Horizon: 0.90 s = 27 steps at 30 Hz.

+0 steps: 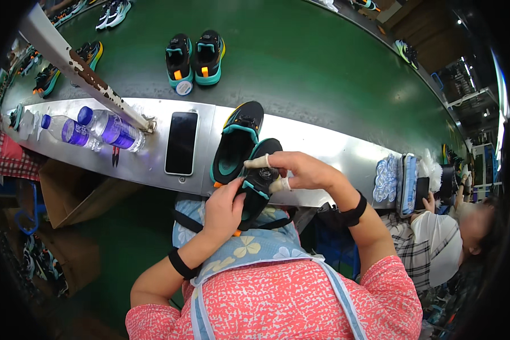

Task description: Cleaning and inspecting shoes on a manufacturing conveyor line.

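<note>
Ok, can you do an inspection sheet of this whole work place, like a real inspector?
Surface: metal ledge along a green surface.
Job's things: black-and-teal shoe in hand; second shoe beside it.
Clutter: phone and two bottles on the ledge.
Hands: left hand holds the shoe; right hand touches it, with pale covers on two fingers.
Cables: nothing seen.
Surroundings: cardboard box at left, another person at right, a pair of shoes on the green surface.

The left of two head-worn cameras looked down, from near above, at the left hand (pixel 223 208) and the right hand (pixel 307 171); its wide, curved view reached also beyond both hands, over the bench (pixel 328 146).
</note>
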Each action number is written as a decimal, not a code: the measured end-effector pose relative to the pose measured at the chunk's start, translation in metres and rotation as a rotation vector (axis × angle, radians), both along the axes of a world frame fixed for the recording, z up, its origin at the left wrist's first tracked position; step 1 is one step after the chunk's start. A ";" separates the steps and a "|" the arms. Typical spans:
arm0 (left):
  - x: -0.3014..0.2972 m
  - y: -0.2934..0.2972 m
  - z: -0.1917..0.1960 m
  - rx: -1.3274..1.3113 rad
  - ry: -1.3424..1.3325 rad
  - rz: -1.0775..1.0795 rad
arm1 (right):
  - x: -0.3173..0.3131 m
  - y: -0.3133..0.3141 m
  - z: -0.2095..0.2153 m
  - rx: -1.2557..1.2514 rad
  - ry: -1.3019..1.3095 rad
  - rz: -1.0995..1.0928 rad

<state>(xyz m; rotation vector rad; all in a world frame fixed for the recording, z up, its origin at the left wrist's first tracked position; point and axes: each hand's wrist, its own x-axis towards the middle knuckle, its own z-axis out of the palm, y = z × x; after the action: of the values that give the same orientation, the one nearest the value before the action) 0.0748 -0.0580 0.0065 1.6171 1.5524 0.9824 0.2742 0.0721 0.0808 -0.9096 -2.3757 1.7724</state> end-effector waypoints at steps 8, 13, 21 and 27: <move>0.011 0.027 -0.003 -0.140 -0.172 0.088 | 0.014 -0.043 -0.021 0.624 -0.129 0.054; 0.015 0.035 -0.010 -0.093 -0.168 0.038 | 0.011 -0.043 -0.015 0.734 -0.096 -0.019; -0.005 0.030 0.025 -0.795 -0.507 -0.240 | 0.016 -0.047 -0.014 0.566 -0.169 -0.018; 0.003 0.040 0.024 -0.856 -0.348 -0.333 | 0.029 -0.035 -0.012 0.196 0.039 -0.088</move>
<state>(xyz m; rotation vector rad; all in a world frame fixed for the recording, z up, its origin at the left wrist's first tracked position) 0.0774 -0.0182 0.0303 0.9754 1.1622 0.3033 0.3030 0.0366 0.0690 -0.9278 -2.3922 1.4823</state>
